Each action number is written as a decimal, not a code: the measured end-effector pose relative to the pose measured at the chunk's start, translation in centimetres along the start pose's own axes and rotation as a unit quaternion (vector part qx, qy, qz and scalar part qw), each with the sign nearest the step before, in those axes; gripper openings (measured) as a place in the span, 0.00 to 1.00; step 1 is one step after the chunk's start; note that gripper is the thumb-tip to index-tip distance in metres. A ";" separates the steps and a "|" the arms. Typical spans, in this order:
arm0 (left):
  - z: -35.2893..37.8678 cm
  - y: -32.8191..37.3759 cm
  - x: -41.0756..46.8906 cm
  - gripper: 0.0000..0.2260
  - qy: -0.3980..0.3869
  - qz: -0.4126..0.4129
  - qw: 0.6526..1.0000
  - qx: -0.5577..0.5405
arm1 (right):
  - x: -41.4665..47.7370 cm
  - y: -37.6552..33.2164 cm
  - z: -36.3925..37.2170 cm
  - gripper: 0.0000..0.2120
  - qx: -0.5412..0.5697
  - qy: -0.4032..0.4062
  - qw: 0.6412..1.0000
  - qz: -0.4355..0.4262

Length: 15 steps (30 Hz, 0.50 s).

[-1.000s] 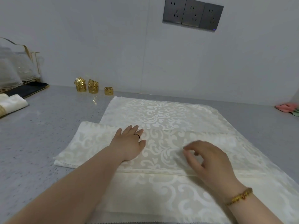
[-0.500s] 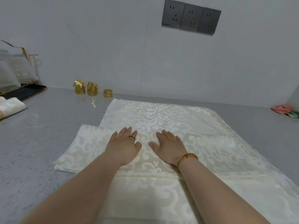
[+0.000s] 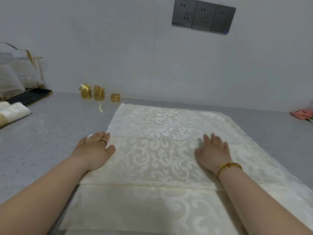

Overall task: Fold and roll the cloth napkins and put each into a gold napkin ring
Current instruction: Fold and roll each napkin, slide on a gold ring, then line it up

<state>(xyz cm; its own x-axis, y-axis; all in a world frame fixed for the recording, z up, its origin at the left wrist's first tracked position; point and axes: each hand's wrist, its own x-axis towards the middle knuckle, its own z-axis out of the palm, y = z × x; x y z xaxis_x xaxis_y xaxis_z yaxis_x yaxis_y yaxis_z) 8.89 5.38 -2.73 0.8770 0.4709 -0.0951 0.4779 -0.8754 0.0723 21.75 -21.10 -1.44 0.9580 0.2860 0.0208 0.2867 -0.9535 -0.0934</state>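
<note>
Left hand [image 3: 94,150] and right hand [image 3: 212,153] are pressing flat on one cream napkin [image 3: 152,158].
Both hands are lying spread, grasping nothing; five gold rings [image 3: 99,96] are sitting upper left.

Both hands lie flat, palms down, on the folded band of a cream patterned napkin [image 3: 157,160] spread on the grey worktop [image 3: 42,133], the left hand [image 3: 94,150] at the band's left end and the right hand [image 3: 212,153] well apart from it. Beyond the left hand's fingers [image 3: 99,136], by the wall, stand gold napkin rings [image 3: 99,94], some stacked. Far left of those fingers lies a rolled napkin [image 3: 15,112].
</note>
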 end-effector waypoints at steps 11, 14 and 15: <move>-2.6 -1.3 2.2 0.32 -0.067 0.010 0.998 -0.012 | -2.7 -5.5 1.7 0.26 0.092 -0.064 0.971 -0.209; -3.9 -1.8 2.9 0.34 -0.061 -0.033 0.997 -0.023 | -2.8 -5.7 1.8 0.25 0.082 -0.058 0.972 -0.211; -4.2 -2.0 3.0 0.33 -0.061 -0.052 0.996 -0.034 | -2.8 -5.7 1.9 0.25 0.080 -0.056 0.973 -0.211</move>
<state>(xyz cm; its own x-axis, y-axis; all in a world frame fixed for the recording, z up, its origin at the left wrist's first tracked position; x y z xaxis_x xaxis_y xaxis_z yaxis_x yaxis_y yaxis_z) 10.79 9.04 1.04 0.8121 0.5382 -0.2253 0.5716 -0.8114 0.1218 17.45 -16.28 -2.85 0.7455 0.6663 -0.0171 0.6412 -0.7240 -0.2545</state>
